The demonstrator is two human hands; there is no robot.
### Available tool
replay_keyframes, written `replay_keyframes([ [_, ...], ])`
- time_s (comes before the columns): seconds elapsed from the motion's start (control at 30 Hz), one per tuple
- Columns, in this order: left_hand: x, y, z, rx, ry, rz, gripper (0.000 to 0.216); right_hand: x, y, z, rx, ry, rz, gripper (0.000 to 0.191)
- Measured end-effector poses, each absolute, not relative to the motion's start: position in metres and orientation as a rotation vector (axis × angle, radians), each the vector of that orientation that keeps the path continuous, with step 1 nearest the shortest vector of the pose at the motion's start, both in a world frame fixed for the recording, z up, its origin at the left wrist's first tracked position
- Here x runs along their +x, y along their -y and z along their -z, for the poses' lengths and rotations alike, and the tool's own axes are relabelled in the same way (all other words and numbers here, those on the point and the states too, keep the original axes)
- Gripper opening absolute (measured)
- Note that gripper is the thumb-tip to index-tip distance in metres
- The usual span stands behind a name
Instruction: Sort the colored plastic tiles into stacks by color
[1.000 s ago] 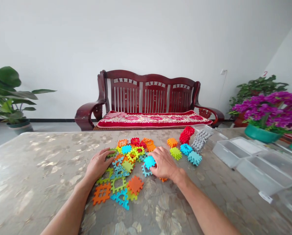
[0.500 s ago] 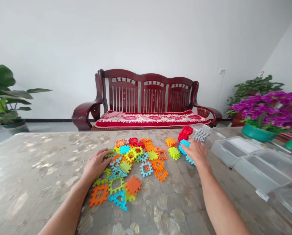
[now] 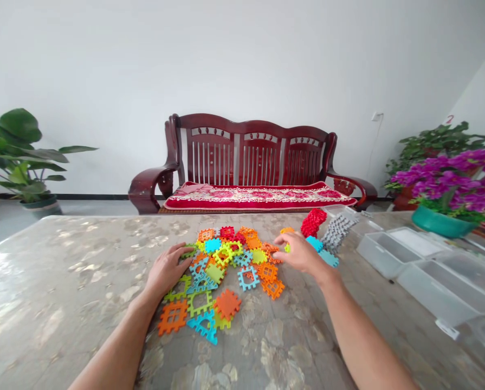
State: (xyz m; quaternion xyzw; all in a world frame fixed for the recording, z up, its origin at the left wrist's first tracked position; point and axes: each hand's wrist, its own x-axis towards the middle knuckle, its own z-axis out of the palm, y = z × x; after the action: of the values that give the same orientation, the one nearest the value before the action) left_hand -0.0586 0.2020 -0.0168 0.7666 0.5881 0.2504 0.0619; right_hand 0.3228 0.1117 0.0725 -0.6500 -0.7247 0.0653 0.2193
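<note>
A loose pile of flat, toothed plastic tiles in orange, green, blue, red and yellow lies on the marbled table. My left hand rests flat on the pile's left edge, fingers apart, touching green tiles. My right hand hovers just right of the pile with fingers spread and nothing in it, over a green stack and next to blue stacks. Behind it stand a red stack and a grey stack.
Clear plastic boxes sit at the table's right. A teal pot of purple flowers stands beyond them. A dark red wooden bench is behind the table, and a leafy plant at the far left.
My right hand went from the pile with a blue tile to the blue stacks at the right, then came back left, empty. The left hand stayed put.
</note>
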Motion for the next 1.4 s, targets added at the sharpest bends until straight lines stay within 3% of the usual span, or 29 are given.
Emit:
replay_keyframes([
  [0.13, -0.058, -0.201, 0.015, 2.308, -1.793, -0.773, 0.038, 0.278, -0.105, -0.059, -1.538, 2.328, -0.268, 0.036],
  [0.23, -0.057, -0.201, 0.014, 2.314, -1.787, -0.77, 0.039, 0.262, -0.1, -0.05, -1.557, 2.418, -0.225, 0.043],
  [0.43, -0.059, -0.202, 0.016, 2.325, -1.767, -0.766, 0.041, 0.258, -0.096, -0.048, -1.6, 2.458, -0.208, 0.039],
  [0.6, -0.061, -0.206, 0.022, 2.327, -1.755, -0.785, 0.039, 0.256, -0.096, -0.047, -1.585, 2.484, -0.206, 0.051],
  [1.07, -0.059, -0.204, 0.019, 2.328, -1.755, -0.768, 0.043, 0.265, -0.097, -0.055, -1.66, 2.307, 0.003, 0.037],
  [1.4, -0.065, -0.21, 0.027, 2.338, -1.712, -0.801, 0.045, 0.367, -0.074, -0.062, -2.111, 1.81, 0.28, 0.037],
])
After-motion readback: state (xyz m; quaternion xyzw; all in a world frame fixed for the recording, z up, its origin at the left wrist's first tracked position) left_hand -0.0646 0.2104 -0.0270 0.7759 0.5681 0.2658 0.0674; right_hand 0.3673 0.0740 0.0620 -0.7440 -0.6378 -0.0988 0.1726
